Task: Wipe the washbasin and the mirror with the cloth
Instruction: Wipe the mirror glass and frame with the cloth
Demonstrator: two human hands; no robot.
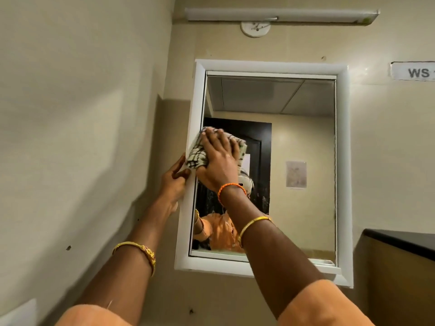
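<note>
A person's right hand [217,158] presses a crumpled black-and-white checked cloth [196,152] flat against the left edge of a white-framed rectangular wall mirror [303,142], fingers spread across the fabric so the pressure covers a broad patch of glass. The left hand [175,182] holds the outer side of the white frame [188,208], its grip curled round the moulding, seemingly to steady the mirror, or the person, while reaching up. The cloth sits about halfway up the pane, against the frame's inner edge, suggesting work along the border. The washbasin lies out of view. A tube light [280,15] runs above; a label reading "WS" [414,71] hangs to the right.
</note>
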